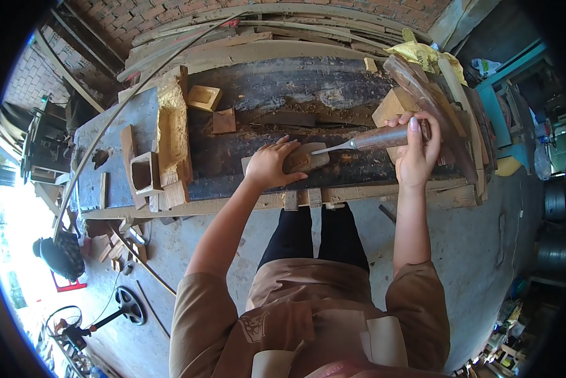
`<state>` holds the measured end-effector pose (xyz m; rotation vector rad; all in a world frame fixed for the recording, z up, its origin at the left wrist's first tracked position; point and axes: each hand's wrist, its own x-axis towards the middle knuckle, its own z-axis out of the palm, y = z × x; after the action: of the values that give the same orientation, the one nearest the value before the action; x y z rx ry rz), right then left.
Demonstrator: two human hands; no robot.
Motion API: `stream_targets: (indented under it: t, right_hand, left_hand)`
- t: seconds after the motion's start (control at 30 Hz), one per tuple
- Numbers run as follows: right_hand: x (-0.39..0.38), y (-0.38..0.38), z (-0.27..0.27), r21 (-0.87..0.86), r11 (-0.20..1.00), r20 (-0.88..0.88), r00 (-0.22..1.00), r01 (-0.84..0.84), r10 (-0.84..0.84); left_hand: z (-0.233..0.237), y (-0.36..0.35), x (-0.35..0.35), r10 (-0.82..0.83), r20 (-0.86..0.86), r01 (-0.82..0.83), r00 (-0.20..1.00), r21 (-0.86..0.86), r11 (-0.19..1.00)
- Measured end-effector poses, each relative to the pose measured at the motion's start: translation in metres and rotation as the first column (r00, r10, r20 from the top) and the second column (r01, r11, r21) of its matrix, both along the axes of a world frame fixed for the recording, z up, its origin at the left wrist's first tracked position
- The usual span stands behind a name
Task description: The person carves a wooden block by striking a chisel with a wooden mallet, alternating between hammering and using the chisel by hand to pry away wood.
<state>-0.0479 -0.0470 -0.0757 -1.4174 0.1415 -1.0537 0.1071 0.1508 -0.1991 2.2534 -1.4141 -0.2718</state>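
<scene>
My left hand (271, 165) is on a small wooden block (311, 156), thumb along its near side and fingers along its far side, holding it against the bench top. The block has a rounded end and a hollow cut in its upper face; its left part is mostly under my palm. In my right hand (416, 148) is a chisel (384, 137) with a thick brown wooden handle, my fingers wrapped round the handle's end. Its narrow metal blade points left, with the tip at the block's right end.
The dark, rough workbench (264, 82) has a long split across it. On its left stand a hollowed yellowish timber (173, 138), a square wooden box (146, 173) and a small tray-like block (204, 98). Thick boards (431, 94) lie at the right. Planks (283, 31) are stacked behind.
</scene>
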Motion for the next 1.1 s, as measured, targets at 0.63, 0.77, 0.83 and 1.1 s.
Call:
stream_targets:
  t: [0.63,0.77,0.83,1.1]
  right_hand:
    - [0.025,0.018,0.016,-0.241,0.963,-0.126,0.988,-0.119,0.09]
    - [0.046,0.024,0.021,-0.436,0.879,-0.187,0.975,-0.194,0.122]
    - [0.05,0.037,0.026,-0.408,0.88,-0.293,0.948,-0.241,0.124]
    - [0.054,0.041,0.03,-0.508,0.84,-0.258,0.964,-0.19,0.062]
  left_hand:
    - [0.003,-0.001,-0.001,0.007,0.003,-0.007,1.0,0.037,0.999]
    - [0.007,-0.001,0.0,-0.004,-0.032,0.007,0.999,0.079,0.997]
    - [0.008,-0.001,-0.001,-0.007,-0.024,0.009,1.0,0.065,0.998]
    - [0.009,-0.001,-0.002,-0.013,-0.026,0.013,1.0,0.028,1.0]
